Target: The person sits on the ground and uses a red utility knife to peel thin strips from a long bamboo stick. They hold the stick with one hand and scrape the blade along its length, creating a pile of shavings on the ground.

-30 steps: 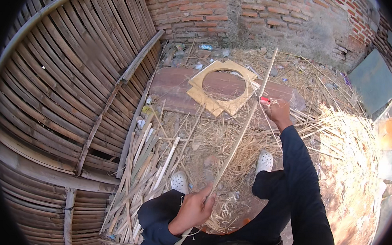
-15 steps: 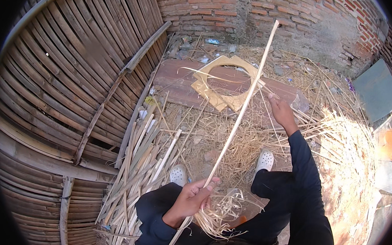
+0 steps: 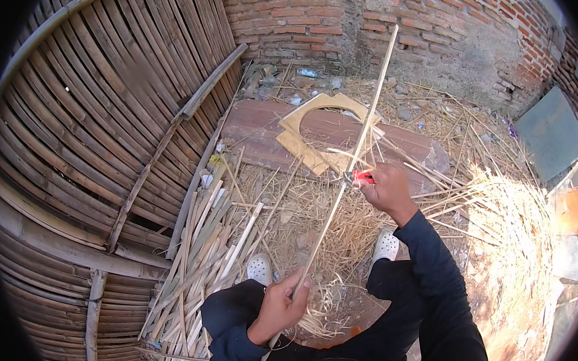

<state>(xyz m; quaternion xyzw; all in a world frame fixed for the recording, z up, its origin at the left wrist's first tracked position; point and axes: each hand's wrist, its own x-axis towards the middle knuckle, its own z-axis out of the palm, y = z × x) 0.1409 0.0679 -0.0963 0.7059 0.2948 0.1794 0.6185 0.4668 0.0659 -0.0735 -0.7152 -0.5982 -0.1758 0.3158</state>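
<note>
The two hands are well apart, joined only by the long pale strip (image 3: 332, 216). The left hand (image 3: 281, 310) is closed around its near part; the right hand (image 3: 388, 188), farther forward, is clamped on a small red tool (image 3: 363, 177), whose end meets the strip. From there the strip runs on past the right hand, its far tip standing in front of the brick wall (image 3: 292, 22). Just beyond the right hand and to its left, a yellow board (image 3: 299, 148) with a round hole lies on a brown plank (image 3: 253, 122). Shavings (image 3: 356, 218) cover the ground between the hands and below the right one. A heap of sticks (image 3: 198, 254) lies left of the left hand, with a slatted wall (image 3: 95, 102) farther left. White shoes (image 3: 260, 269) show near both hands, and a blue-grey panel (image 3: 550, 130) leans well to the right hand's right.
</note>
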